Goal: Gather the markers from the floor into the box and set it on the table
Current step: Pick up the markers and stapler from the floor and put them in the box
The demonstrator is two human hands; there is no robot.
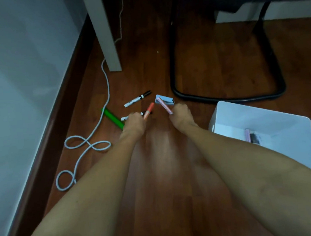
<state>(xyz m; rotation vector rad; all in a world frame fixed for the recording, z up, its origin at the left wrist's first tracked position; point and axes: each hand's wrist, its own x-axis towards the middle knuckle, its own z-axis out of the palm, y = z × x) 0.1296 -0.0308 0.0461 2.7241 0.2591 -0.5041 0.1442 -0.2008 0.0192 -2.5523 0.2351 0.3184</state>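
Head view, looking down at a wood floor (160, 172), both bare forearms reaching fwd. Left hand (133, 125) is closed round an orange marker (149, 110), which sticks up and away from the fist, tilted to the right. Right hand (181, 116) is closed round a pink marker (165, 106), tilted to the left, its far end over a small blue-white box-like item (165, 100) on the floor; can't tell if they touch.

Markers on the floor: a white marker w/ black cap (137, 98) lies free, just beyond the left hand. A second white marker (124, 118) lies partly under the left hand, its dark end showing by the orange one. A green marker (113, 118) lies diagonal, left of that hand, its near end hidden behind the wrist.

White box (261, 117) sits on the floor to the right, near the right forearm, open top. Inside, at the bottom, a pink marker and a dark one (251, 137), side by side.

White cable (90, 141) loops along the floor at left, by the wall (19, 72). White table leg (106, 38) stands beyond the markers; black chair base (223, 96) curves behind the box.
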